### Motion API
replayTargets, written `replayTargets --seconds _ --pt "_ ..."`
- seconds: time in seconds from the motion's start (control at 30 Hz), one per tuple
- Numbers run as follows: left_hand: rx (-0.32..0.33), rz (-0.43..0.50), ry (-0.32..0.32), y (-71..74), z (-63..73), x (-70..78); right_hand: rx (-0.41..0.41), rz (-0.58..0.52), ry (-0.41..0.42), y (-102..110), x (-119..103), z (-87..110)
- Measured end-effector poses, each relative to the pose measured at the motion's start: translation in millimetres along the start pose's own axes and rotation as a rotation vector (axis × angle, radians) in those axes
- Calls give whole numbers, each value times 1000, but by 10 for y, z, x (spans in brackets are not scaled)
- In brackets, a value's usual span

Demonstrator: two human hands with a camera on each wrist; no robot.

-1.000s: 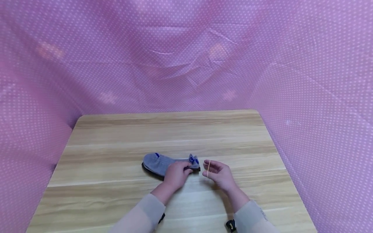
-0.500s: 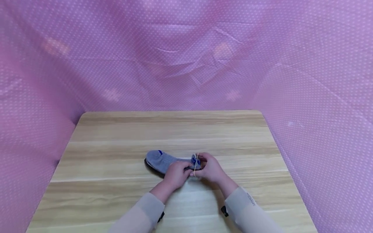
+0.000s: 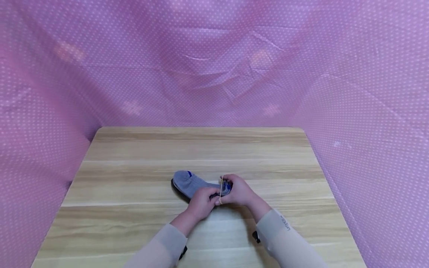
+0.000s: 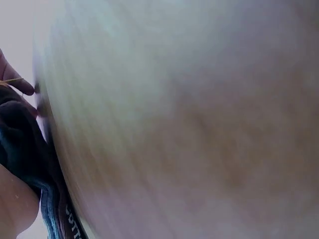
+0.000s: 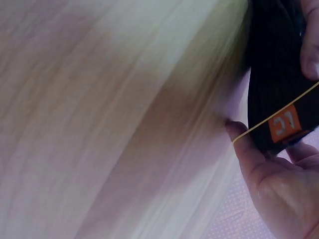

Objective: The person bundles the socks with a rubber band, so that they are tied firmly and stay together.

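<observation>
A grey sock [image 3: 192, 185] with blue marks lies on top of a dark sock [image 5: 274, 64], forming a flat stack. My left hand [image 3: 201, 203] grips this stack near the cuffs, thumb on the near side. From the right, my right hand [image 3: 238, 191] reaches around the cuff end, its thumb and fingers spreading a thin yellow rubber band [image 3: 221, 190]. That band crosses over the cuffs in the head view. An orange patch [image 5: 285, 124] on the dark sock shows beside the band in the right wrist view. Part of the cuffs is hidden behind my right hand.
The socks are over a light wood-grain table [image 3: 134, 223]. Pink dotted cloth [image 3: 201, 74] hangs behind it and along both sides. Both forearms wear light sleeves [image 3: 283, 234], with a black strap piece [image 3: 256, 237] near the right cuff.
My right hand has moved left, bringing the stretched rubber band from beside the socks onto the cuff end. My left hand keeps its grip on the socks.
</observation>
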State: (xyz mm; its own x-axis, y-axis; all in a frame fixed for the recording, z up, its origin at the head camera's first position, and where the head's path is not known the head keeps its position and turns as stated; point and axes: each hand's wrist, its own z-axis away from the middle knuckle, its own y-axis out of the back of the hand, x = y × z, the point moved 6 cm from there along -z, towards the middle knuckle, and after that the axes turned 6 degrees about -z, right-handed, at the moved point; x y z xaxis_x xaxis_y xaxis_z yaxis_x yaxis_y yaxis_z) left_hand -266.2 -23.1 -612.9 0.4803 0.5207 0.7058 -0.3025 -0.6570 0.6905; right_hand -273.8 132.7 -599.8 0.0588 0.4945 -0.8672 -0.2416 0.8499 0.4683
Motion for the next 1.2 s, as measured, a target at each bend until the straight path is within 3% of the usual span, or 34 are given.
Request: replayTargets --seconds 0.27,0.47,0.57,0.73,0.83,0.93,1.0,1.2 --pt "73 100 53 55 43 11 -23 -51 -18 33 14 -14" --pt "131 142 19 75 67 41 -86 -300 0 19 48 15" --pt "155 168 34 68 73 37 -83 -421 23 28 82 52" --pt "213 284 77 90 66 23 -84 -559 46 44 124 100" --pt "246 310 90 102 68 7 -78 -582 43 43 154 120" --pt "241 269 95 113 75 5 -54 -528 32 33 157 133" --pt "221 183 66 116 77 26 -20 -473 16 35 141 140" --pt "180 -118 -131 93 91 163 58 -272 -28 54 5 168"
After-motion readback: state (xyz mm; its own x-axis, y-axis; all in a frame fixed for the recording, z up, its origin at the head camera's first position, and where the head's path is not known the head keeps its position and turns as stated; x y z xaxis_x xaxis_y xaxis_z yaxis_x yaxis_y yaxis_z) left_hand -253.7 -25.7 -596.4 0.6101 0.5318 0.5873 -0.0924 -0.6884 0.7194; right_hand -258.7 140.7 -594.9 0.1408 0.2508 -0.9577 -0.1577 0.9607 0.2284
